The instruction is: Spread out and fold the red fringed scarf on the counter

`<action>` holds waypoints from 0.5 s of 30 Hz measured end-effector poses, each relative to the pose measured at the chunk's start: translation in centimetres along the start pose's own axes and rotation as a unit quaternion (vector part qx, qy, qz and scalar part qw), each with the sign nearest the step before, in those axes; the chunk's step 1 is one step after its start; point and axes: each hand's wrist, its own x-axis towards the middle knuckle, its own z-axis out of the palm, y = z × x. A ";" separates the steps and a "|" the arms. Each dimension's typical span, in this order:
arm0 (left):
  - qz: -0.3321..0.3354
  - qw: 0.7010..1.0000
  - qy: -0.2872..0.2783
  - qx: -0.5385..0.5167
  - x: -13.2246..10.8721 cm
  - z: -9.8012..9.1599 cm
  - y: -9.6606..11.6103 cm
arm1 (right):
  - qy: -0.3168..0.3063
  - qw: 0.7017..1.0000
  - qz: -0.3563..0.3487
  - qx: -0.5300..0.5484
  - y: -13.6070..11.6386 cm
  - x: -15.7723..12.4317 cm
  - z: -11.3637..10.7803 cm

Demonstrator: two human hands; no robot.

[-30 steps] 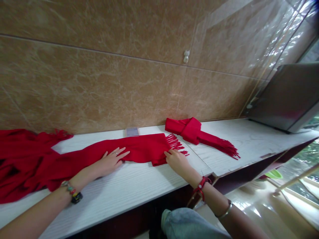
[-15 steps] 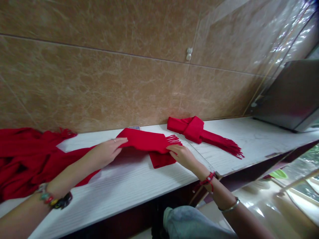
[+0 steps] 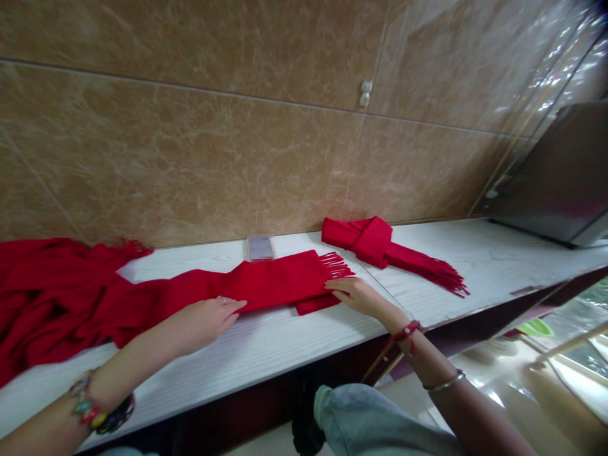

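A long red scarf (image 3: 278, 280) lies folded lengthwise along the white counter (image 3: 266, 351), with its fringe at the right end. My left hand (image 3: 204, 320) rests flat at its near edge, fingers stretched out and fingertips touching the cloth. My right hand (image 3: 358, 295) lies flat at the fringed end, fingers extended against the cloth. Neither hand grips anything.
A finished, tied red scarf (image 3: 375, 244) lies further right on the counter. A heap of red scarves (image 3: 42, 297) fills the left end. A small blurred card (image 3: 260, 247) stands against the tiled wall. A dark box (image 3: 565, 180) sits at the far right. My knee (image 3: 361, 421) is below the counter edge.
My left hand lifted the scarf's long edge and laid it over, and the cloth now lies flat again. Both hands have come down onto the scarf.
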 end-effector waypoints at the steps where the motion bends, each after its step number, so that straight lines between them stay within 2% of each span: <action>1: 0.010 1.000 -0.007 -0.013 -0.1 -0.1 0.0 | -0.009 1.000 -0.010 -0.003 -0.1 -0.1 -0.2; 4: 0.015 1.000 -0.009 -0.011 0.5 -0.7 0.6 | -0.037 0.999 -0.038 -0.007 -0.5 0.1 -0.7; 7: -0.003 0.998 0.056 0.032 3.0 -1.6 2.7 | -0.002 1.000 -0.013 -0.011 -0.8 1.7 -1.1; 9: 0.015 0.994 0.103 0.023 5.5 -1.7 4.5 | 0.038 0.999 0.022 -0.030 -0.9 3.6 -0.7; 12: -0.003 0.990 0.141 -0.019 9.1 -0.5 6.7 | 0.039 0.994 0.057 -0.084 -0.3 6.7 0.8; 13: -0.019 0.989 0.141 -0.034 10.0 0.3 7.1 | 0.023 0.992 0.064 -0.107 0.0 7.4 1.4; 15: -0.047 0.991 0.105 -0.062 11.4 1.9 7.2 | -0.020 0.985 0.080 -0.153 0.8 8.2 2.6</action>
